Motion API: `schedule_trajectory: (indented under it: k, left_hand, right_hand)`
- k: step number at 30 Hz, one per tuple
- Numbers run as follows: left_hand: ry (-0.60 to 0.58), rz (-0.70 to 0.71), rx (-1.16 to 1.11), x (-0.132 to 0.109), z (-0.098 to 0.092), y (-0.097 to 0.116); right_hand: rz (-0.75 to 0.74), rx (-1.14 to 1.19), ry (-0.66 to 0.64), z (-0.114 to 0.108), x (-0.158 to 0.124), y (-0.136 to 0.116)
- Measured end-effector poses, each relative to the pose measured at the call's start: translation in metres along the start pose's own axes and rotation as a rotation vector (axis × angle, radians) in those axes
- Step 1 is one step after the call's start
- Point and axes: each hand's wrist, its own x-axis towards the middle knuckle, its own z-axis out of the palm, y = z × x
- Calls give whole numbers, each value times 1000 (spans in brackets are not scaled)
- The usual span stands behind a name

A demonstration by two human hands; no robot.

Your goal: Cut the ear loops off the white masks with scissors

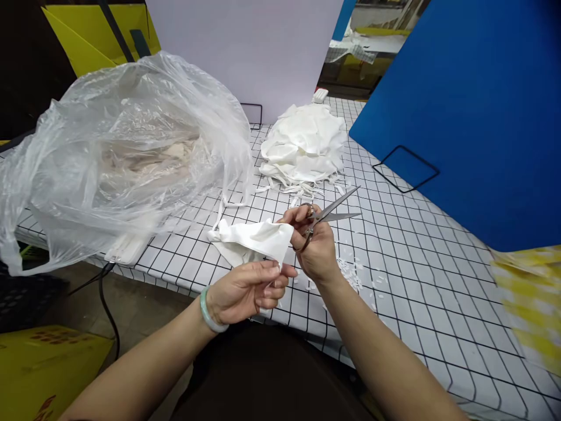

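Observation:
In the head view my left hand (pixel 252 287) pinches the lower edge of a white cloth piece (pixel 258 238) with thin straps. My right hand (pixel 318 245) has its fingers through the handles of metal scissors (pixel 331 210), whose blades are apart and point right, away from the cloth. Thumb and fingertips of that hand also touch the cloth's upper right corner. Small white scraps (pixel 350 272) lie on the table to the right of my hands. Beyond them rises a heap of similar white cloth pieces (pixel 304 143) with straps at its front.
A big clear plastic bag (pixel 127 140) with pale cloth inside covers the table's left. A white power strip (pixel 127 245) with a black cable lies at the front left edge. Blue board (pixel 473 117) and pale board (pixel 245 52) border the black-and-white checked tablecloth (pixel 421 286).

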Motion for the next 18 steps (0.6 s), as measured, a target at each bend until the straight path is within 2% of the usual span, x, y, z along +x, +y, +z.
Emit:
schedule_trajectory:
  k: [2, 4, 7, 10, 13, 15, 18]
  left_hand:
    - [4, -5, 40, -2, 1, -4]
    - [79, 102, 148, -6, 2, -9]
    - [259, 405, 546, -17, 7, -10]
    - [378, 694, 1006, -30, 13, -4]
    - [479, 960, 1273, -33, 16, 4]
    - [471, 1021, 1263, -29, 14, 7]
    - [360, 924, 1003, -18, 8, 7]
  right_hand:
    - [-4, 13, 0, 0, 0, -1]
    - [-1, 33, 14, 0, 0, -1]
    - [75, 43, 50, -2, -2, 2]
    - [193, 10, 23, 0, -10, 10]
    - [283, 45, -7, 11, -25, 18]
    - [368, 95, -22, 21, -37, 21]
    - [452, 99, -79, 27, -54, 20]
